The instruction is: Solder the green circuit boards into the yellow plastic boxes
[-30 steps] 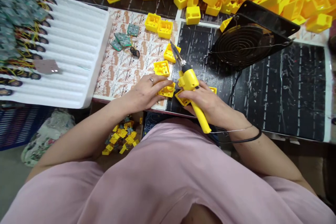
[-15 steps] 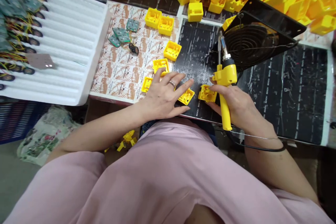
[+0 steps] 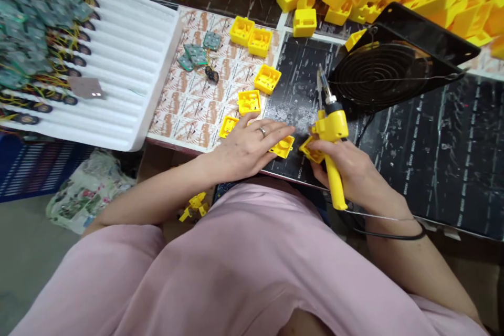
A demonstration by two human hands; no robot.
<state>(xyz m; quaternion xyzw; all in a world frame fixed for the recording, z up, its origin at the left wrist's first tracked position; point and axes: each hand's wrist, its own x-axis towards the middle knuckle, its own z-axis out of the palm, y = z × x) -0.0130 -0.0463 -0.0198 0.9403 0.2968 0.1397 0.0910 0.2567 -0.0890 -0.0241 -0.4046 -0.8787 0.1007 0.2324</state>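
Observation:
My left hand (image 3: 250,147) lies low over the bench, its thumb and fingers closed around the left side of an open yellow case (image 3: 282,147). My right hand (image 3: 352,165) grips a yellow soldering gun (image 3: 333,126), its metal tip pointing up and away. The same hand pinches a second yellow case (image 3: 312,150), tilted and partly covered by the gun and fingers. Beyond my left hand are more open cases: one (image 3: 228,126) by my fingers, one (image 3: 249,102) above it, another (image 3: 267,79) farther up, and a touching pair (image 3: 251,36).
Green circuit boards (image 3: 196,54) with small round black parts lie on the patterned sheet. A white ridged foam tray (image 3: 129,63) on the left bears many boards and wires. A black fan (image 3: 374,73) stands right of the gun tip. Yellow cases (image 3: 304,22) pile along the back.
My left fingers have drawn together at the left case. The case in my right hand has tilted, and the soldering gun's tip has swung left. The whole view has shifted slightly.

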